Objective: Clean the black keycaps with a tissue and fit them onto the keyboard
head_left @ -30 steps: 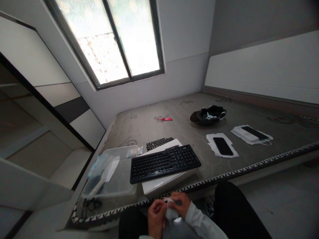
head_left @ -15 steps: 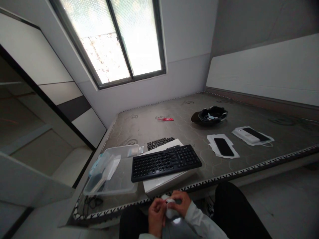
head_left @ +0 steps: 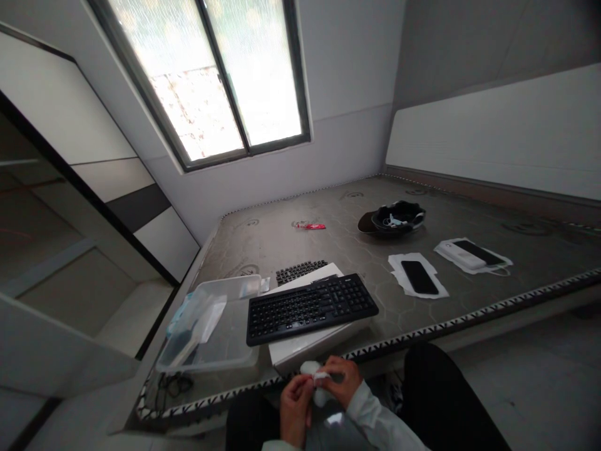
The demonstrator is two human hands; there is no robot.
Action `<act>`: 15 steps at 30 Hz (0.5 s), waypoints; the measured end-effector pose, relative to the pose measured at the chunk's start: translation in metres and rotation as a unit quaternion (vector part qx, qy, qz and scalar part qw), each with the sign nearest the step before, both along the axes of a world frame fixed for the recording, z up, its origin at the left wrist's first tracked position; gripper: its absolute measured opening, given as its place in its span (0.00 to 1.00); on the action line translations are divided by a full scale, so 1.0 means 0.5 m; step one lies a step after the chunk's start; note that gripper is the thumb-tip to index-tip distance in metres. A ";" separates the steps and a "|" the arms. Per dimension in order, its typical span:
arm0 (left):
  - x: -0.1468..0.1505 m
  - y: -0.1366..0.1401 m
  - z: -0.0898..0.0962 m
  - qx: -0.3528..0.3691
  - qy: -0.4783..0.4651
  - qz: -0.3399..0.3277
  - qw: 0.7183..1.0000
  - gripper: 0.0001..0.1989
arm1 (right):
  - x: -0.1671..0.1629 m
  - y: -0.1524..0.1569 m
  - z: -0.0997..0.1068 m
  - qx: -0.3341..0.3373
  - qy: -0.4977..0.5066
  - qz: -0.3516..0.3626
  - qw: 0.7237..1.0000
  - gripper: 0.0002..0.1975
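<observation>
At lower centre, the left hand [head_left: 295, 401] and right hand [head_left: 345, 380] meet, fingertips pinched on a small white wad [head_left: 310, 368] between them, its nature too blurred to tell. Handling appears under way: the wad is not yet released, and how much remains cannot be told. Beyond, a black keyboard [head_left: 312, 307] lies across a white box [head_left: 300, 347], untouched. Left of these, an uncovered clear tub [head_left: 230, 363] holds a white slip [head_left: 215, 318] and other, indistinct items. Behind the box lie black keys [head_left: 300, 271]; farther, an upturned cap [head_left: 369, 223] contains a small pale object [head_left: 395, 221].
</observation>
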State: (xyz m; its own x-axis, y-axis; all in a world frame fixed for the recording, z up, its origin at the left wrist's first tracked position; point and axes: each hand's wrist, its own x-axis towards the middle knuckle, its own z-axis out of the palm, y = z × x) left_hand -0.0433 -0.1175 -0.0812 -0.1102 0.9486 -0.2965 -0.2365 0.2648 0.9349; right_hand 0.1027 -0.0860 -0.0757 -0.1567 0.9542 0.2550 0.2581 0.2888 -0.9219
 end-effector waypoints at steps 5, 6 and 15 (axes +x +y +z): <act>-0.007 0.005 -0.013 0.001 0.022 -0.025 0.999 0.29 | -0.002 0.004 -0.008 -0.014 -0.008 -0.018 1.000 0.16; -0.008 0.005 -0.015 0.001 0.023 -0.026 0.999 0.30 | -0.002 0.006 -0.013 -0.023 -0.004 -0.020 1.000 0.16; 0.000 0.001 -0.007 0.014 0.030 0.032 0.999 0.26 | -0.021 0.006 -0.037 -0.149 0.109 -0.003 0.983 0.28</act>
State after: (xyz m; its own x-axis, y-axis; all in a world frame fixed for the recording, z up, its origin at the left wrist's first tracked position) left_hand -0.0435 -0.1171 -0.0845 -0.1883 0.9467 -0.2613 -0.1950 0.2247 0.9547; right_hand 0.0922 -0.0827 -0.0944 -0.1235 0.9923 -0.0080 0.0457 -0.0023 -0.9990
